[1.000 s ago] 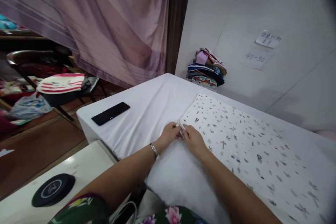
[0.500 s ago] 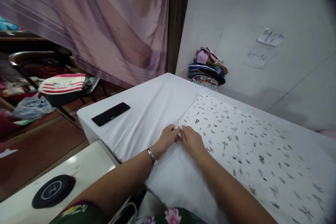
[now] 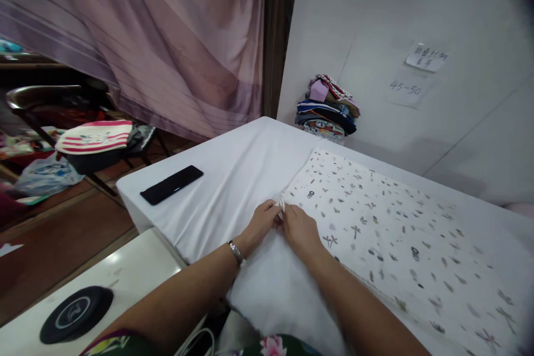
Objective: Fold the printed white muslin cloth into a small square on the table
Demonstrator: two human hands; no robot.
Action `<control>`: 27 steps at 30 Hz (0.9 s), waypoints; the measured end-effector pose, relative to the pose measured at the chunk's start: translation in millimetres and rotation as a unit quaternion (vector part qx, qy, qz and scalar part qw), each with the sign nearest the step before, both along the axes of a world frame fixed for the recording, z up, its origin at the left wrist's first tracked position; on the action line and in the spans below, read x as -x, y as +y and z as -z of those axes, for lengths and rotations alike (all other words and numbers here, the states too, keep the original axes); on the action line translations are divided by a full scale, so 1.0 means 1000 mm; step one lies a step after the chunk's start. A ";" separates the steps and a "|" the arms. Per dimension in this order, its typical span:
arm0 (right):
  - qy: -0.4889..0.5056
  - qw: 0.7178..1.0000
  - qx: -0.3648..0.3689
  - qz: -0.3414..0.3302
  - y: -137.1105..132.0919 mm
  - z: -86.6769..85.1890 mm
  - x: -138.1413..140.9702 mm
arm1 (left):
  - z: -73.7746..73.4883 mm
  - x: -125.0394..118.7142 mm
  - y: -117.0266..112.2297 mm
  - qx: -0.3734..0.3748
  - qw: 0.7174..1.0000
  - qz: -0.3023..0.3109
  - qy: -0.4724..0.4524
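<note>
A white cloth with small printed leaf and insect-like motifs (image 3: 375, 217) lies spread over the right part of the white-covered table (image 3: 246, 156). At its left corner my left hand (image 3: 263, 222) and my right hand (image 3: 299, 228) meet, fingers closed on a bunched bit of the white fabric between them. My fingertips partly hide that pinched bit. Plain white fabric (image 3: 279, 283) hangs below my hands toward my lap. On my left wrist sits a silver watch or bracelet (image 3: 237, 253).
A black phone (image 3: 172, 184) lies on the table's left side. A round black object (image 3: 77, 314) sits on a pale surface at lower left. Folded clothes (image 3: 327, 108) are stacked against the wall. A chair (image 3: 95, 139) with striped fabric stands left, below a pink curtain (image 3: 187, 39).
Both hands stay closed on the fabric and have shifted very slightly. The camera view has moved a little, so most things sit slightly further left.
</note>
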State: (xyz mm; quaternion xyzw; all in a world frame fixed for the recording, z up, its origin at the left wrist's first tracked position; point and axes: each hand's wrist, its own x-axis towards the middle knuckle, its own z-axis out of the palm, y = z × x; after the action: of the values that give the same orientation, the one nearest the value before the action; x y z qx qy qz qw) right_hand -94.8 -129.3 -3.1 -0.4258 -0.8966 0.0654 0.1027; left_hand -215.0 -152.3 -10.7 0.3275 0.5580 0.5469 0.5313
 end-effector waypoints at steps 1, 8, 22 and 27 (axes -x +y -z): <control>0.009 1.000 0.002 0.001 0.000 0.000 0.000 | 0.000 0.001 0.000 -0.003 1.000 0.004 -0.003; 0.058 0.998 0.002 -0.010 0.000 0.006 0.001 | 0.002 0.004 0.002 0.010 0.996 0.003 0.091; 0.112 0.983 0.005 -0.144 -0.029 0.012 -0.062 | -0.008 0.018 -0.008 0.050 0.830 0.025 0.555; 0.112 0.985 0.021 -0.128 -0.026 0.001 -0.096 | -0.010 0.017 -0.011 0.087 0.749 0.077 0.652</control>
State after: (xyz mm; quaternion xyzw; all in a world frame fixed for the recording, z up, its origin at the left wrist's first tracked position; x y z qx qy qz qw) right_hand 1.6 -155.1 -4.2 -0.2996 -0.9249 0.1438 0.1848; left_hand -231.8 -163.3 -1.1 0.5986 0.7869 0.1071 0.1046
